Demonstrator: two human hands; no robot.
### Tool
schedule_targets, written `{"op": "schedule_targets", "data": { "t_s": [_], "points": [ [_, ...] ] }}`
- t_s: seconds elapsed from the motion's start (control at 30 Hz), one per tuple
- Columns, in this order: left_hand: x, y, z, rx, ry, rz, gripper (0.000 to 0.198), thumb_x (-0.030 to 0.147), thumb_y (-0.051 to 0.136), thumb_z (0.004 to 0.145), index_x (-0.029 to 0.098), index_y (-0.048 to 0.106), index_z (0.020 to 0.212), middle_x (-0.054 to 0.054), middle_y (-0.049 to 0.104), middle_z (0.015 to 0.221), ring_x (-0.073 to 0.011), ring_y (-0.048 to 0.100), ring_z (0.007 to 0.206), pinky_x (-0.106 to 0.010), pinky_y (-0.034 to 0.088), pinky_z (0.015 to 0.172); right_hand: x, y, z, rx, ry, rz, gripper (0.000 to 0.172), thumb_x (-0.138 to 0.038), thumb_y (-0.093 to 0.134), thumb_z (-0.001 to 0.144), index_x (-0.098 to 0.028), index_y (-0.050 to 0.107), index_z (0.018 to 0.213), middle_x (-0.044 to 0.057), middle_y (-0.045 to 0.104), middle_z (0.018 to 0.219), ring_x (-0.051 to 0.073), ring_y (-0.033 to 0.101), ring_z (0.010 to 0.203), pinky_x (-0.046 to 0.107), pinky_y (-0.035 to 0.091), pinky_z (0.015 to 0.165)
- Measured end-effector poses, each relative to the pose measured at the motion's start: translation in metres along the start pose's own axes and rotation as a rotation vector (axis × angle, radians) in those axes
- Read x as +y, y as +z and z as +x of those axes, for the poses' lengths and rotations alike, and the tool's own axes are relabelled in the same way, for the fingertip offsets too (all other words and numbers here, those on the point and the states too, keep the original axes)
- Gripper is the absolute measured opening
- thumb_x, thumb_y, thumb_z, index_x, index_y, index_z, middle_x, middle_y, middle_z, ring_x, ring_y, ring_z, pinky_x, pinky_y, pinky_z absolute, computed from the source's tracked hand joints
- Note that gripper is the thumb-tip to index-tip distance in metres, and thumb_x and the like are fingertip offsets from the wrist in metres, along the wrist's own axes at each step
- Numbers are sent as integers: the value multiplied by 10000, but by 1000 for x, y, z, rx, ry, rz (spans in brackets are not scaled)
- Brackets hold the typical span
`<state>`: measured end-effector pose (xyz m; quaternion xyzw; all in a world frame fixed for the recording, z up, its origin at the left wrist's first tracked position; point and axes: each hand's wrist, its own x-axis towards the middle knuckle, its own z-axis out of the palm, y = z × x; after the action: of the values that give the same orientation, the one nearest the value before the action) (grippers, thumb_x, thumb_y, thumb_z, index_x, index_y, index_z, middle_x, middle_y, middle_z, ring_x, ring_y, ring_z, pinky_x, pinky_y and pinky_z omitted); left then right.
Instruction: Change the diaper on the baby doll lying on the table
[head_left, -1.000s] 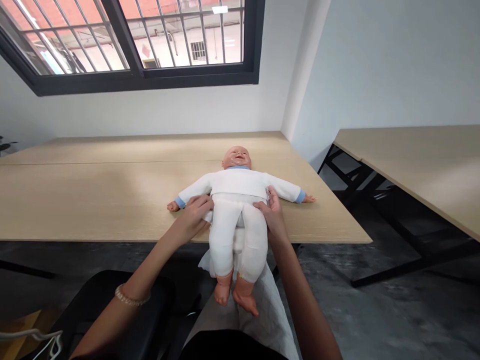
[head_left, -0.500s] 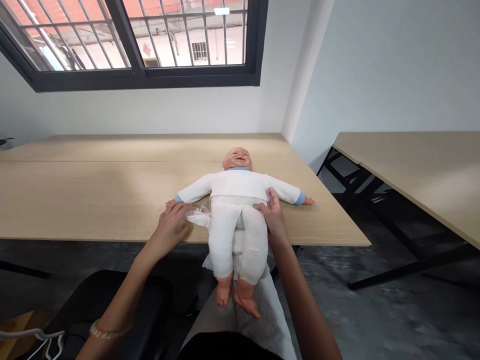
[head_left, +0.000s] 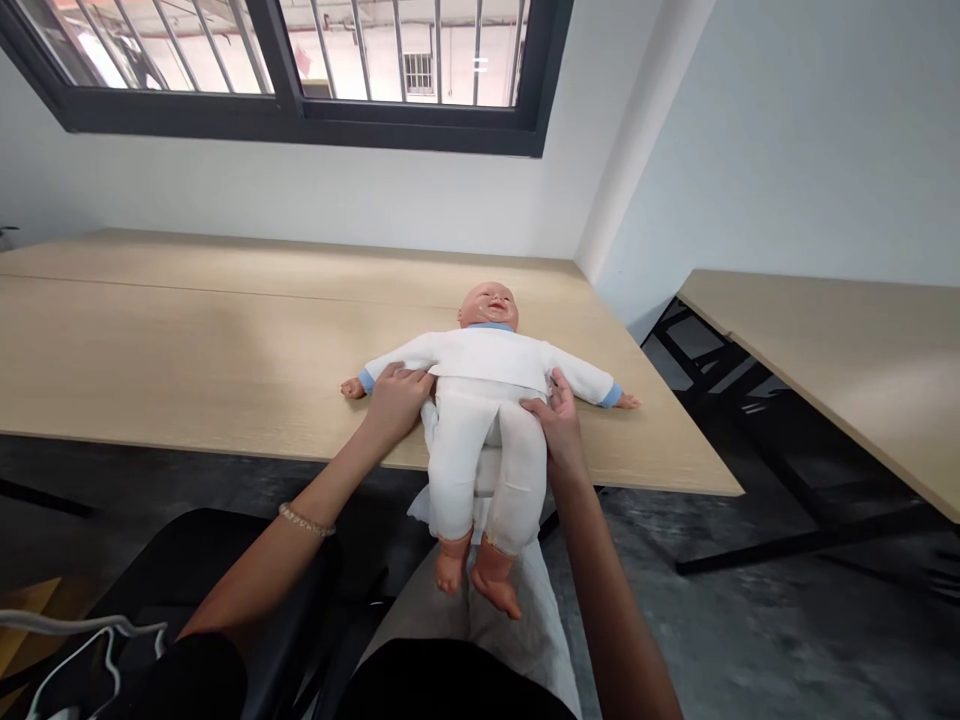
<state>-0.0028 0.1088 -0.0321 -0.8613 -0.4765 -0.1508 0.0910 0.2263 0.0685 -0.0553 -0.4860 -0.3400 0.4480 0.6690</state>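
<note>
Since the baby doll (head_left: 484, 400) at 12 o'clock juts its legs past the table (head_left: 187, 340) edge, with the left hand (head_left: 397, 405) and right hand (head_left: 559, 425) lying open on its waist, one careless tug could slide it off.

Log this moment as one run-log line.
left hand on waist of baby doll | right hand on its hip | doll face-up on wooden table, legs past edge
</note>
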Motion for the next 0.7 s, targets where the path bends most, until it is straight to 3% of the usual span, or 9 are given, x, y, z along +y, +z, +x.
{"op": "schedule_targets", "data": {
  "t_s": [0.1, 0.23, 0.33, 0.4, 0.47, 0.57, 0.63, 0.7],
  "points": [
    [-7, -2, -7, -4, 8, -36, 267, 50, 448, 844, 147, 691, 899, -167, 742, 959, -315, 679, 1023, -520, 423, 1043, -3, -8, 5, -43, 2, -12, 918, -263, 727, 648, -273, 380, 1498, 86, 342, 1608, 270, 408, 1442, 465, 385, 1169],
    [-8, -15, -36, 13, -90, -182, 470, 33, 494, 788, 193, 635, 1207, -134, 630, 1364, -372, 493, 1339, -663, 248, 1128, -18, -30, -11, -54, 24, -182, 780, -422, 768, 700, -245, 491, 1408, 122, 417, 1554, 307, 488, 1365, 497, 420, 1139],
    [14, -30, -71, 160, -258, -408, 389, 189, 587, 830, 239, 611, 1215, -103, 632, 1334, -349, 523, 1289, -559, 375, 1074, -21, -46, -54, 110, -144, -372, 737, -488, 745, 758, -242, 478, 1400, 150, 498, 1455, 310, 559, 1251, 514, 475, 1059],
    [41, -34, -95, 307, -496, -602, 155, 341, 553, 919, 235, 609, 1017, -73, 689, 1067, -277, 628, 1045, -441, 478, 945, -13, -52, -90, 262, -268, -467, 633, -503, 727, 795, -253, 516, 1336, 142, 556, 1341, 296, 596, 1143, 511, 491, 1008],
    [71, -29, -113, 173, -654, -815, 245, 481, 553, 921, 237, 581, 929, -60, 671, 905, -256, 637, 870, -404, 507, 829, 1, -51, -123, 269, -293, -525, 624, -501, 759, 772, -255, 523, 1294, 127, 575, 1245, 291, 604, 1073, 514, 492, 982],
    [107, -7, -126, 4, -774, -1027, 494, 578, 647, 825, 224, 493, 1133, -126, 655, 1130, -311, 641, 1037, -456, 506, 902, 20, -40, -153, 162, -203, -544, 809, -480, 825, 705, -278, 421, 1376, 127, 537, 1295, 306, 580, 1143, 506, 491, 983],
    [120, 8, -128, -48, -855, -1060, 671, 593, 728, 736, 224, 418, 1202, -149, 644, 1150, -348, 643, 1059, -478, 518, 872, 25, -34, -160, 125, -142, -508, 855, -431, 809, 733, -293, 332, 1429, 131, 495, 1364, 286, 593, 1139, 476, 506, 965],
    [124, 20, -127, -136, -908, -1114, 744, 590, 749, 709, 237, 372, 1244, -106, 670, 981, -340, 677, 892, -443, 533, 727, 23, -34, -159, 99, -127, -498, 839, -376, 776, 767, -294, 293, 1448, 131, 478, 1385, 257, 624, 1070, 445, 527, 926]
  ]
}}
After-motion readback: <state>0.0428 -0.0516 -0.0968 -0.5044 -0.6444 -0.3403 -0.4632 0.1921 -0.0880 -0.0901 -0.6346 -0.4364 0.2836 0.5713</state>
